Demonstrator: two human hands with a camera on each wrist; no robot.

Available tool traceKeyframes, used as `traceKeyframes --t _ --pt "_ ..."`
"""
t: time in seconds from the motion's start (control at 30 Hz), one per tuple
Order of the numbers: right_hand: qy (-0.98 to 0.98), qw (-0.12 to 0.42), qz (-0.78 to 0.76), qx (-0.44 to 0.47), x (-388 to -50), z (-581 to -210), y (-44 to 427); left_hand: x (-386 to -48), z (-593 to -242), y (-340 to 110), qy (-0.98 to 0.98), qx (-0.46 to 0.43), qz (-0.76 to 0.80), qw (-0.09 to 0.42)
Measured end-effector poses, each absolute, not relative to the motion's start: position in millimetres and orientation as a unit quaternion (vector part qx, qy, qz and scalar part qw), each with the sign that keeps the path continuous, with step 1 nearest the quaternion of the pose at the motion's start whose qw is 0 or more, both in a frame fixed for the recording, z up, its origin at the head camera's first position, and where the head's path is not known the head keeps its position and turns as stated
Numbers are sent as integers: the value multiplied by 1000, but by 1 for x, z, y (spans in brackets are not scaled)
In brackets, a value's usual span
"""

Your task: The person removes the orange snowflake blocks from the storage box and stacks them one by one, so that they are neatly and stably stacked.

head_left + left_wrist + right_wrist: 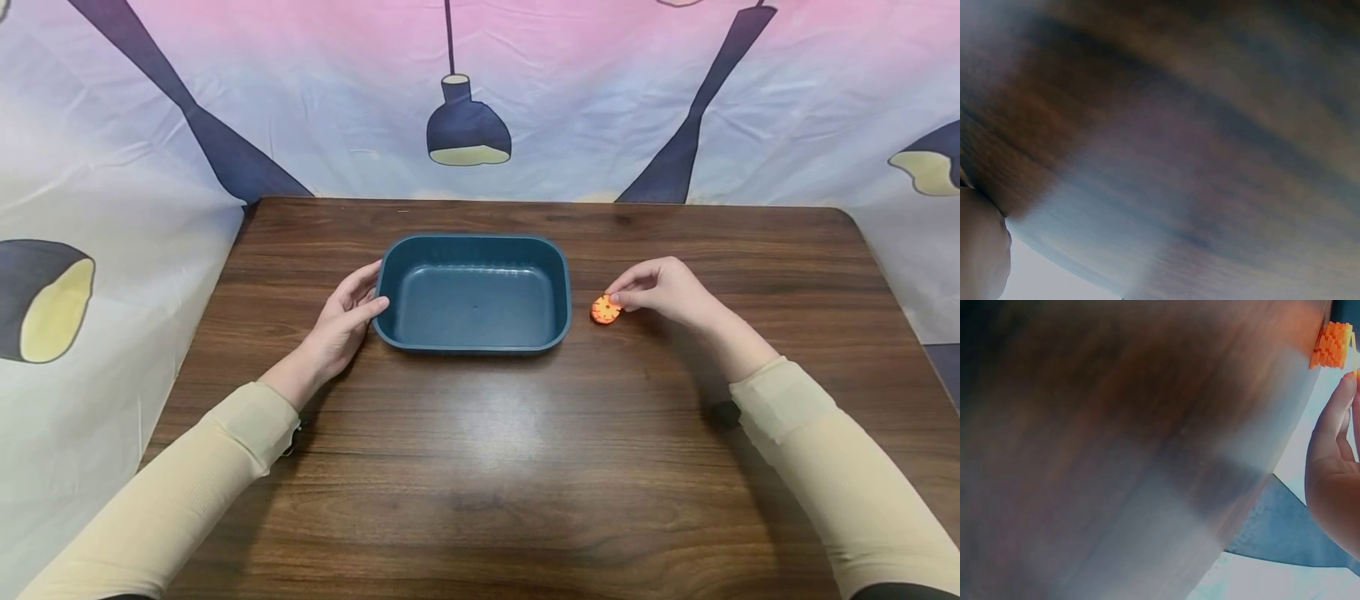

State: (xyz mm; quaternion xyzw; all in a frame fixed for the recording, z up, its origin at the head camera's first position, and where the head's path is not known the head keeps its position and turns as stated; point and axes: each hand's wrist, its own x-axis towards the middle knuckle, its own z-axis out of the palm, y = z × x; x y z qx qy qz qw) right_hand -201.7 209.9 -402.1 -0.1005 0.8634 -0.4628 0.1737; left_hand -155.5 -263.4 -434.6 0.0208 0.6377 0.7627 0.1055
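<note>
A dark teal rectangular plastic tub (pixel 472 343) stands on the wooden table with nothing visible inside it. My left hand (pixel 341 325) grips its left end, the thumb over the rim and the fingers along the outer wall. To the right of the tub, my right hand (pixel 663 292) pinches an orange stack of notched plastic discs (pixel 604 309) between thumb and fingers. The right wrist view shows the stack (pixel 1333 345) from the side, with several layers. Only a blurred part of the left hand (pixel 982 247) appears in the left wrist view.
The dark brown wooden table (pixel 480 483) extends around the tub and both hands. A patterned cloth (pixel 360 108) hangs behind the table's back edge and along its sides.
</note>
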Motion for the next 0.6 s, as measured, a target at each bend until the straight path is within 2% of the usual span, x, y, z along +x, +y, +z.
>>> traceKeyframes --t 0.6 --pt "876 171 -438 -108 -202 -406 209 -154 -436 -263 636 24 765 101"
